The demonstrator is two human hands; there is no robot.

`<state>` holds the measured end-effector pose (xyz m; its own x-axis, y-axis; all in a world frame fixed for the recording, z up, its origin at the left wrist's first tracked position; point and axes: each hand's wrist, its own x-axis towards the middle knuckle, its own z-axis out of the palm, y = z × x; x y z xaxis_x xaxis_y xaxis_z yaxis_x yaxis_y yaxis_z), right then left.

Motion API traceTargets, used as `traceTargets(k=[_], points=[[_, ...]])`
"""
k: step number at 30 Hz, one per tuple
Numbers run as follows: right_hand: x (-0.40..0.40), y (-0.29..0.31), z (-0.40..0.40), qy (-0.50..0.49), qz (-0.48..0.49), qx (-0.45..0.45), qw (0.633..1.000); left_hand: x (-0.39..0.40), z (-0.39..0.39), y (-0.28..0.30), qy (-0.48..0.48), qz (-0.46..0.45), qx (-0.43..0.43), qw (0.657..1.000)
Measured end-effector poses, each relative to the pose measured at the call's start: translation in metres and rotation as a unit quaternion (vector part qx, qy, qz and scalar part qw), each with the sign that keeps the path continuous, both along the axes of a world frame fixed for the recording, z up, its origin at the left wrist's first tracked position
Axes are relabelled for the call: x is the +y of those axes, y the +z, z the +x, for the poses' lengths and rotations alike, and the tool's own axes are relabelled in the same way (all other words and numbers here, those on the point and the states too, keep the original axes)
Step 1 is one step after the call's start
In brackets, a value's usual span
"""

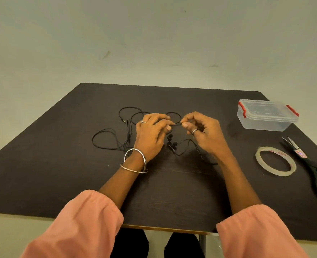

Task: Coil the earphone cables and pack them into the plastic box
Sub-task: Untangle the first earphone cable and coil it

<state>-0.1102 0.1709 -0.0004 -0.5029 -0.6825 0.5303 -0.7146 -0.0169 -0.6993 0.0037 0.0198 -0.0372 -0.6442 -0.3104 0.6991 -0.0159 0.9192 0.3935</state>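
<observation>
Left hand and right hand each in pinch grip on thin black earphone cable, held taut between fingertips just above matte dark bench. Slack loops, rubbery earbuds on bench beneath. Clear rectangular plastic box, red clasps, lid on, far right; glossy tape ring near.

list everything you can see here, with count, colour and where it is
earphone cables: count unclear, black, loose loops at the table's middle, one stretch pinched between both hands
earbuds: small cluster, black, below the hands
plastic box: one, clear with red clips, lid on, far right
tape roll: one, clear, right side, lying flat
scissors: one, black handles, right edge beside the tape
table: one, dark brown
left hand: one, ring and two silver bangles, pink sleeve, pinches the cable
right hand: one, ring, pink sleeve, pinches the cable
</observation>
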Motion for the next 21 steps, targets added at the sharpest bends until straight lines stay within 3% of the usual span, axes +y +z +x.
traceTargets(k=[3,8,13,21], points=[[0.003,0.0,-0.005,-0.004,0.009,-0.013,1.0,0.003,0.002,0.005,0.054,0.024,0.026,0.998],[0.011,-0.004,-0.022,-0.113,0.105,0.071,0.985,-0.005,0.01,0.017,0.082,0.147,0.139,0.976],[0.019,-0.001,-0.033,-0.276,0.038,0.006,0.96,-0.011,0.015,0.023,0.093,0.229,0.219,0.944],[0.022,0.005,-0.03,-0.41,-0.099,-0.1,0.901,-0.004,0.016,0.023,0.057,0.221,0.208,0.951]])
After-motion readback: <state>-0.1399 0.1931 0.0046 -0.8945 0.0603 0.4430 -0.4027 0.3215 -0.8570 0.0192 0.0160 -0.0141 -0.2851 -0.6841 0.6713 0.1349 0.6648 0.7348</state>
